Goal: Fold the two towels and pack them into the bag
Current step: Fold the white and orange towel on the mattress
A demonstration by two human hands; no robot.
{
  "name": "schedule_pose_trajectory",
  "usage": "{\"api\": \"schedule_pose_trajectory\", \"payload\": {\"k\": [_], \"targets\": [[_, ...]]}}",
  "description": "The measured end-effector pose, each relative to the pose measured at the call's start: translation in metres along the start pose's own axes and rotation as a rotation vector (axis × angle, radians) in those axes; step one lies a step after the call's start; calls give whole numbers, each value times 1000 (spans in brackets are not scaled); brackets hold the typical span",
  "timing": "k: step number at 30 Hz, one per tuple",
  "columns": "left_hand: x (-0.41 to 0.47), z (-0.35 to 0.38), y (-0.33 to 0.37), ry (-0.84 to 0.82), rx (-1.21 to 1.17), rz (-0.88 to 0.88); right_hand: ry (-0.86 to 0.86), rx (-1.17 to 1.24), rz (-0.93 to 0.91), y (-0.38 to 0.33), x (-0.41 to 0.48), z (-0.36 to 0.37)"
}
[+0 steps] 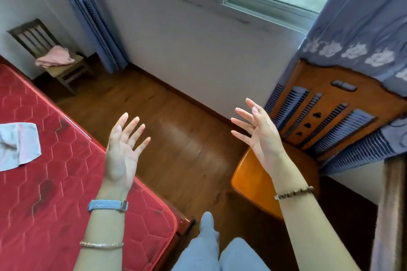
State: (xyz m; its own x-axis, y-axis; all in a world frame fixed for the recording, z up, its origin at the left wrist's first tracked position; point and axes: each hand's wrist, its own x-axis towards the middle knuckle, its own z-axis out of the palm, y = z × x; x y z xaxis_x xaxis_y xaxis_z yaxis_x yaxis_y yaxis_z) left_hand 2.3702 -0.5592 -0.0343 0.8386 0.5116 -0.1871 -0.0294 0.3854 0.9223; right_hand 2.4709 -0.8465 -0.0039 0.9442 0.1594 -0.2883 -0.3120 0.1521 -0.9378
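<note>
Left hand [121, 149], right hand [259, 136]: fingers spread, both empty. Pale towel [19, 145] on red mattress [66, 182]: likely soft, light, limp; best pinch at corners.

Left wrist: woven light-blue watch band [108, 205] with a metal clasp, and a thin gold-toned bangle [101, 245] further up the forearm. Right wrist: bracelet of brown beads [294, 192]. Thin ring [255, 125] on a finger of the right hand [262, 136]. Forearms bare. Light grey-blue trousers [240, 257].

Left hand [121, 152], right hand [261, 136] — raised, fingers spread.
</note>
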Motion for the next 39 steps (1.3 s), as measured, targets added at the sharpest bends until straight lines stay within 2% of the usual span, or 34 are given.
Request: {"api": "schedule_pose_trajectory", "payload": {"k": [7, 17, 30, 39], "targets": [[49, -11, 26, 99, -24, 70, -111, 11, 22, -17, 67, 54], [107, -51, 39, 333, -115, 101, -328, -63, 47, -30, 165, 131], [244, -55, 49, 581, -227, 171, -602, -206, 119, -51, 345, 245], [294, -77, 70, 756, -252, 209, -808, -248, 166, -53, 412, 354]]}}
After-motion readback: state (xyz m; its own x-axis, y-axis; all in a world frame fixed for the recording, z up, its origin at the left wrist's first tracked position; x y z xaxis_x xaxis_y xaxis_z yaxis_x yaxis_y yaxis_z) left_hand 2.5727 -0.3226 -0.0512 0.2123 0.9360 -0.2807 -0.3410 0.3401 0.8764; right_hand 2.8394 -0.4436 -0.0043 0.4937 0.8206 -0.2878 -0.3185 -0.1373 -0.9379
